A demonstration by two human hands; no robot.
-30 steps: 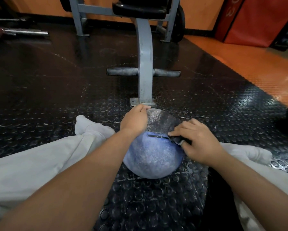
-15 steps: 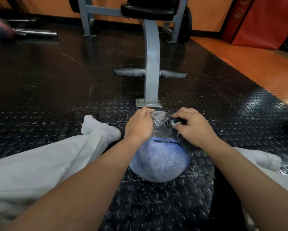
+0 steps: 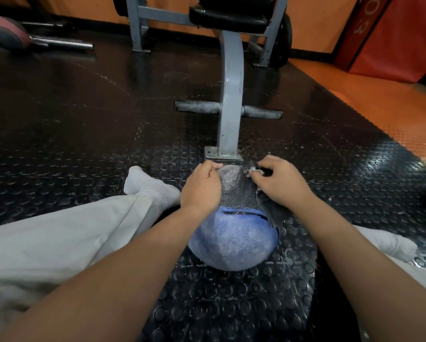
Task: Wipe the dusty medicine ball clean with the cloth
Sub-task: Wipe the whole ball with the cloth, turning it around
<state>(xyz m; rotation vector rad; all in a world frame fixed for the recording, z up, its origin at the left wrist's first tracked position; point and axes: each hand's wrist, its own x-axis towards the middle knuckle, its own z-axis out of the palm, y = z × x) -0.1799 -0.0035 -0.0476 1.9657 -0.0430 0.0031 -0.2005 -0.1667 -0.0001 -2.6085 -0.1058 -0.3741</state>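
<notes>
**Now the cloth sits high on the ball's far side**

A black studded rubber floor (image 3: 83,134) fills the view, with the grey post of a gym bench frame (image 3: 230,99) bolted down just beyond the work. The person sits on the floor with legs spread, and the left leg in pale trousers (image 3: 58,238) ends in a white sock (image 3: 147,186). Between the legs the medicine ball (image 3: 234,240) rests on the floor, its near half dusty blue and its far half dark grey mesh.

Both forearms reach forward over the ball. The left hand (image 3: 202,187) cups the upper left of the ball with its fingers curled over the far edge, holding it steady. The right hand (image 3: 281,183) lies on the upper right with its fingers clenched round the dark grey cloth (image 3: 271,211), which trails down the ball's right flank.

A second ago the right hand and the cloth lay lower on the right side, and they have since slid up toward the far top. The left hand has kept its place.
</notes>
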